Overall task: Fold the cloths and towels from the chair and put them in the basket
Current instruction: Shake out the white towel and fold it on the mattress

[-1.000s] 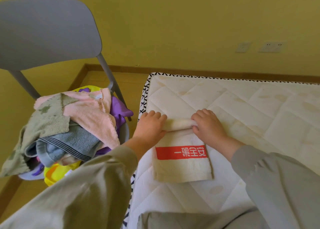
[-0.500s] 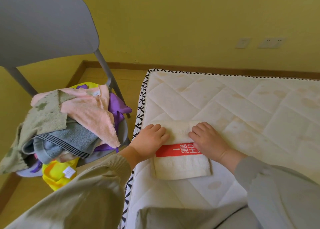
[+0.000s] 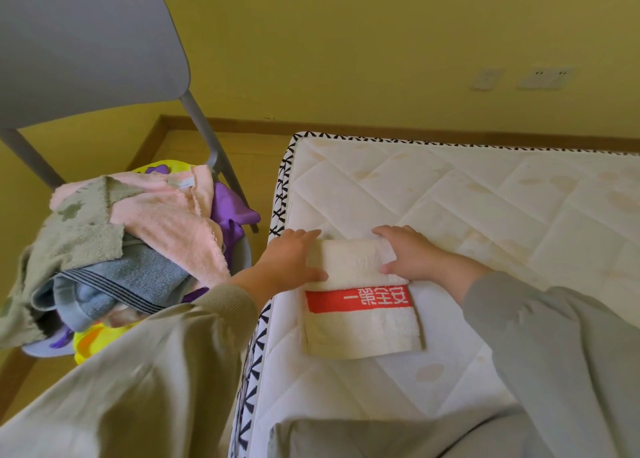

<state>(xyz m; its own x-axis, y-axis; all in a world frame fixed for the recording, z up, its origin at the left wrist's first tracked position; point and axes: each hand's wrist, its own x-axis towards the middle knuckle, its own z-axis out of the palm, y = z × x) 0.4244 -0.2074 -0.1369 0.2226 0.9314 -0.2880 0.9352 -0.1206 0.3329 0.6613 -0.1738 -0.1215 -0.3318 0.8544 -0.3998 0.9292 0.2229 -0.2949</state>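
White towel point(image 3: 360, 326) with red printed band is lying folded on quilted mattress point(image 3: 485, 215), near its left edge, long side running away from the person. Far end is doubled over into a thicker fold.

Left hand point(image 3: 294, 260) is resting against the left side of that fold, fingers lying fairly straight, thumb pressing on top of the cloth. Right hand point(image 3: 405, 253) is cupping the fold's right far corner, fingers curling over the far edge, thumb lying on top. Whether any fingers are reaching under the cloth cannot be told.

Grey chair point(image 3: 86, 42) is standing just left of the mattress, seat heaped with unfolded laundry: pink towel point(image 3: 166, 222) is lying on top, green cloth point(image 3: 79, 232) is draping off the left, grey striped towel point(image 3: 138, 281) is sitting beneath, purple cloth point(image 3: 228, 208) is showing on the right side.
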